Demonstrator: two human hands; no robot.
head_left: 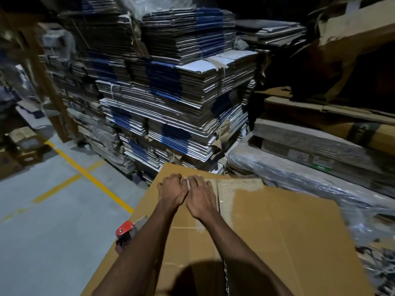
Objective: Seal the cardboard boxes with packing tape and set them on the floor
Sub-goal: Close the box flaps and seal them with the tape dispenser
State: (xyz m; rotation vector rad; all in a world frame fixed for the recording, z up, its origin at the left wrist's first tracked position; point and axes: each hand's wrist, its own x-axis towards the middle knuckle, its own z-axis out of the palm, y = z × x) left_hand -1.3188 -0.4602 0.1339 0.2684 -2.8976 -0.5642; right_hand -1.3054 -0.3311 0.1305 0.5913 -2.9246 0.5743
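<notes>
Where the grey concrete floor (53, 221) runs off to the left, crossed by yellow painted lines (89, 178), the room is a dim storeroom. Tall stacks of flattened cartons (171, 92), brown with blue and white edges, fill the middle and block the way ahead. To the right lie plastic-wrapped bundles (299, 174) and loose cardboard sheets (342, 50), crowding against the work.

Cardboard box (288, 242): large, brown, in the foreground under both arms, top flaps down. Strip of clear packing tape (226, 201) runs along the seam; torn paper shows beside it near the far edge.

Red tape dispenser (128, 231) sits at the box's left edge, partly hidden behind the left forearm.

Left hand (171, 190) and right hand (202, 195) lie side by side, touching, near the far edge of the box top. Fingers are fairly straight, pressed flat on the cardboard, gripping nothing.
</notes>
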